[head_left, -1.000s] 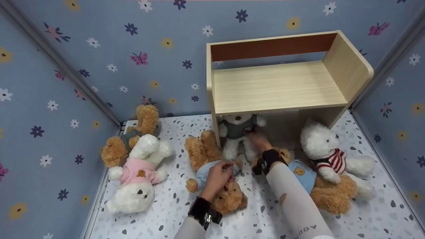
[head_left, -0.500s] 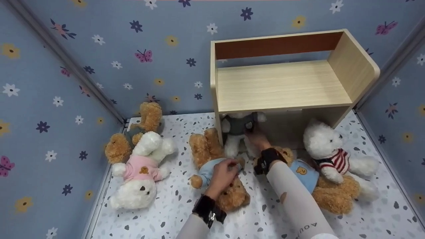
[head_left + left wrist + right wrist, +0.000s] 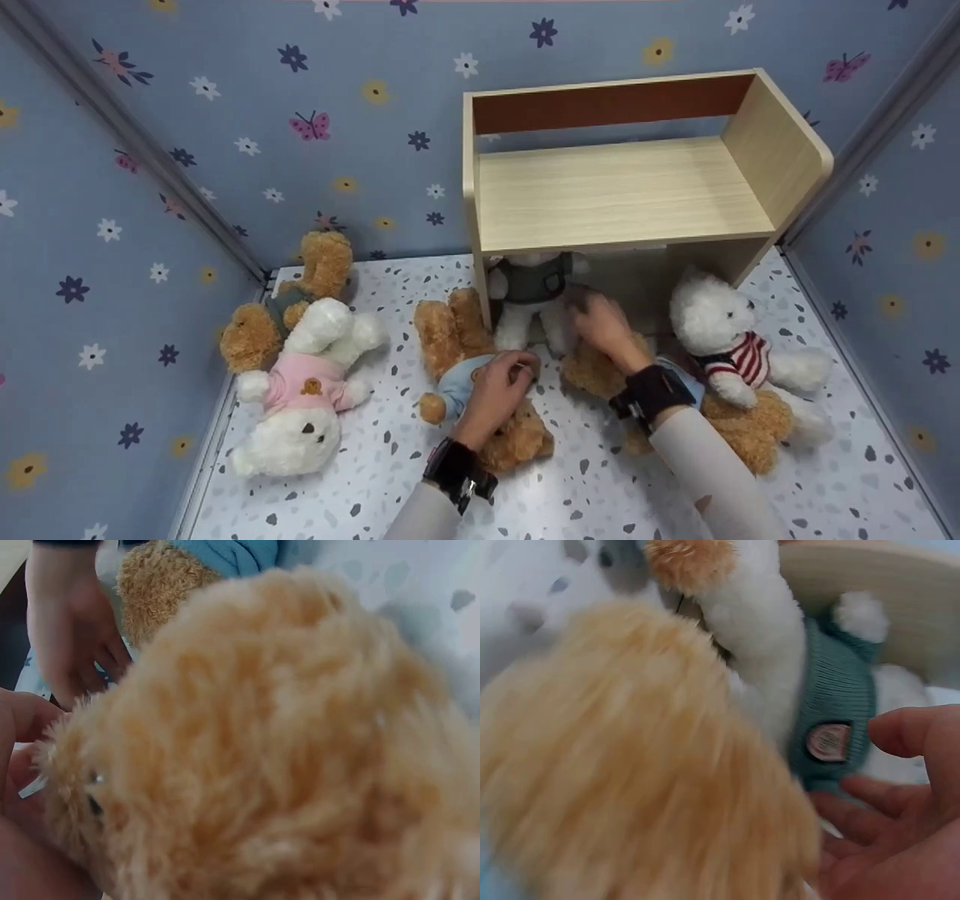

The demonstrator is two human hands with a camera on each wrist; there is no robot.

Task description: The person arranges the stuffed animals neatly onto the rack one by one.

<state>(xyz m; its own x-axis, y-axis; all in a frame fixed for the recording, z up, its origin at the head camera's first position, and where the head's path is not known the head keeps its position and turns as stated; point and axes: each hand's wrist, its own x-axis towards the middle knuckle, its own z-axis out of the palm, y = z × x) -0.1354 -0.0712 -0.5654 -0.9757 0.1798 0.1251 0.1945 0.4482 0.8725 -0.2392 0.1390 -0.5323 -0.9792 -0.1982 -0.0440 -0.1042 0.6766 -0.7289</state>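
L hand (image 3: 499, 390) grips brown bear in blue shirt (image 3: 480, 390). R hand (image 3: 604, 330), fingers relaxed & holding nothing, hovers near white bear in grey sweater (image 3: 529, 300) under shelf (image 3: 622, 191).

This looks like a small mock-up of a child's playroom, closed in on three sides. The walls (image 3: 225, 97) are blue panels printed with flowers and butterflies, joined at the corners by grey strips (image 3: 142, 142). The floor (image 3: 375, 487) is a white sheet speckled like terrazzo. A low wooden shelf (image 3: 622, 187) stands against the back wall, and several plush bears in small knitted tops lie about, among them a white one in pink (image 3: 300, 397).
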